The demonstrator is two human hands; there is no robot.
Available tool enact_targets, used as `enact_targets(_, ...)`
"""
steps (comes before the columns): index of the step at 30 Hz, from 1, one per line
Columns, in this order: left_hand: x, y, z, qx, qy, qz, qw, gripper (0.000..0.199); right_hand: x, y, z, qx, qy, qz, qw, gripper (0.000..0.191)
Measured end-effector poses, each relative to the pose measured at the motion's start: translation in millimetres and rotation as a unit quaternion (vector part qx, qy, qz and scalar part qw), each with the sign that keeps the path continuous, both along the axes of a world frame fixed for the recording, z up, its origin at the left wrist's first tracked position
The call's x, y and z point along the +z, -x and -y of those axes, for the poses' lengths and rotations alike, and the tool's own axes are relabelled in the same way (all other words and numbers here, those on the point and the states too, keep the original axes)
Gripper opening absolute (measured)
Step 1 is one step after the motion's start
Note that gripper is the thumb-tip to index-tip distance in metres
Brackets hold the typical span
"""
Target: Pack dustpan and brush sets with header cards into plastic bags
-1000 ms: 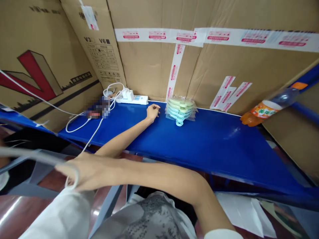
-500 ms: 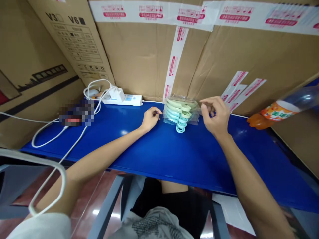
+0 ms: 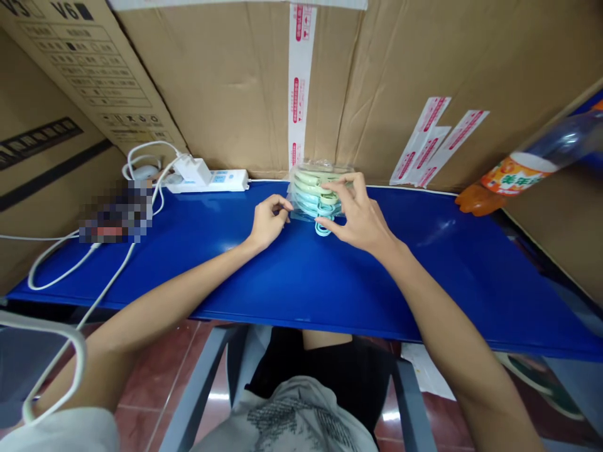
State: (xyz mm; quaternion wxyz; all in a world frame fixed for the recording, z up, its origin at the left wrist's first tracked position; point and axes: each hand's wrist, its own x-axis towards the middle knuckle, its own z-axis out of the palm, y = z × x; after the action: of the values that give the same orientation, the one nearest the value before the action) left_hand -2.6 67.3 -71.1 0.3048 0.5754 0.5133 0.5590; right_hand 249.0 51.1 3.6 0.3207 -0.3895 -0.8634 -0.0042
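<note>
Right hand (image 3: 365, 220) held over the right side of a stack of wrapped green and blue items (image 3: 308, 188), with thumb and fingers spread apart; contact cannot be told. Left hand (image 3: 269, 223) loosely curled just beside the stack's left edge; whether any wrap is pinched cannot be told. The stack is set on the blue tabletop (image 3: 301, 276), near the cardboard panel (image 3: 235, 100), its pale blue loops (image 3: 323, 228) directed toward the person. A sure grip is judged best obtained if the packets are taken squarely between thumb and fingers, loose wrap is not merely plucked, and the stack is steadied by the left hand. Relative to half a second earlier, the right hand, then apart at the stack's right, has been brought over it; the left is little changed.
</note>
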Motion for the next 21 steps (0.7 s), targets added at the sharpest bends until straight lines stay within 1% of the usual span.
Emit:
enact_targets(4,-0.3,0,1,-0.003,-0.023,-0.016,1.0,0.022,-3.5,-1,-2,-0.006,0.024,-0.025,0.999,0.045)
enact_targets(9,0.3,-1,4,-0.002,-0.037,-0.016,0.999,0.022,-5.2,2,0,0.006,0.06,-0.043,0.997,0.035)
enact_targets(12,1.7,-3,7,0.004,-0.048,-0.011,0.999,0.023,-6.6,4,3,0.007,0.06,-0.053,0.997,0.034)
enact_targets(16,2.3,-3,10,0.006,-0.072,-0.013,0.997,0.025,-6.8,7,6,-0.007,0.048,-0.056,0.997,0.034)
enact_targets(19,2.5,-3,10,0.003,-0.084,-0.014,0.996,0.025,-6.3,7,8,0.011,0.046,-0.048,0.998,0.029)
enact_targets(21,3.4,-4,10,0.003,-0.084,-0.012,0.996,0.025,-6.2,8,9,0.022,0.042,-0.051,0.998,0.031)
